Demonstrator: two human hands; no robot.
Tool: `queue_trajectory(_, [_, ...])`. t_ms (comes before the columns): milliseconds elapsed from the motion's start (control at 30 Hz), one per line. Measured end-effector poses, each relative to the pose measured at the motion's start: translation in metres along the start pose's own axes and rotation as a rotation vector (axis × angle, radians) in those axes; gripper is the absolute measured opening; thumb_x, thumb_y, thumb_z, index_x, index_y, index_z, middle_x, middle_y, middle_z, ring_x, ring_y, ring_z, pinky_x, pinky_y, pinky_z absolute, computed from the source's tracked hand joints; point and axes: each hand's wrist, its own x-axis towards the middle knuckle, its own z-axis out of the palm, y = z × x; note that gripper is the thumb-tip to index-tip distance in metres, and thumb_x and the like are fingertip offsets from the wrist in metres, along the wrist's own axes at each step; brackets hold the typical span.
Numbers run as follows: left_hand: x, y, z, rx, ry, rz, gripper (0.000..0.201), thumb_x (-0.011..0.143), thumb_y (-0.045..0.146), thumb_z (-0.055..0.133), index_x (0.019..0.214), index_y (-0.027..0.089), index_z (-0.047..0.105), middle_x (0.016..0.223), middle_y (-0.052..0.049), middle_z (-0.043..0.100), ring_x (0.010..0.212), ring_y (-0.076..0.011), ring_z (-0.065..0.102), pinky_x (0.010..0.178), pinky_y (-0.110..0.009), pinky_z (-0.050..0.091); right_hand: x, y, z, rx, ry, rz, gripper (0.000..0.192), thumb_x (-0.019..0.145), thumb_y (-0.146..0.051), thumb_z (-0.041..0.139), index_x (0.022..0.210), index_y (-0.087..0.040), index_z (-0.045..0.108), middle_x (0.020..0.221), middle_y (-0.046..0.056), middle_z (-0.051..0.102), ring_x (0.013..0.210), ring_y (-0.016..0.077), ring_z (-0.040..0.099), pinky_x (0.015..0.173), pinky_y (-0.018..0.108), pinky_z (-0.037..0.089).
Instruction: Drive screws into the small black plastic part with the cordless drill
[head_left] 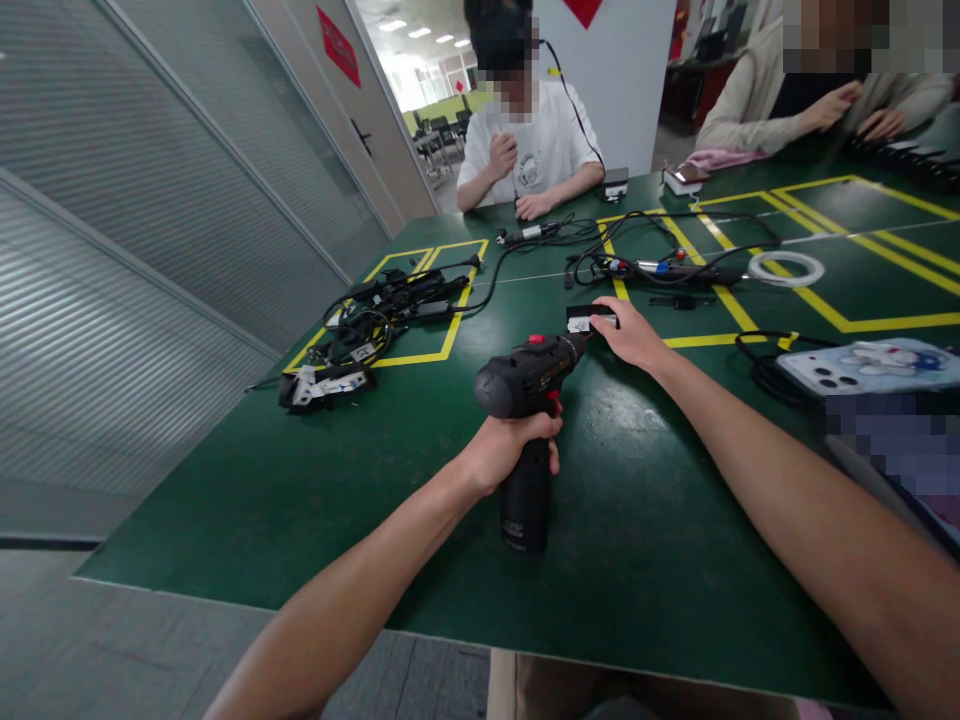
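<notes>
Drill (531, 382) sits clasped in my left hand (514, 448). My right hand (631, 335) grips a small box (579, 321) at the drill's tip.

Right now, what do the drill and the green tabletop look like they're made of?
Drill: probably hard plastic, black and satin, with soft highlights on its rounded back. Green tabletop: smooth and semi-glossy, showing blurred reflections; perhaps laminate or a rubber mat, I can't tell.

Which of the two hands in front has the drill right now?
The left hand: it is wrapped around the grip of the drill. The right hand instead holds the small black-and-white block by the drill's tip.
</notes>
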Motion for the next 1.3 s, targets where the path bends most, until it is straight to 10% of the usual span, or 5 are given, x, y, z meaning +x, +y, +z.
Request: queue_trajectory(1300, [0.0019, 0.0012, 0.0015, 0.017, 0.011, -0.002, 0.019, 0.070, 0.023, 0.060, 0.085, 0.015, 0.052, 0.070, 0.002, 0.052, 0.047, -0.0117, 0.059, 0.049, -0.024, 0.042, 0.0018, 0.0006, 0.0013, 0.028, -0.021, 0.000, 0.042, 0.083, -0.030, 0.052, 0.123, -0.020, 0.056, 0.123, 0.012, 0.054, 0.117, 0.0281, 0.052, 0.105, 0.045, 0.040])
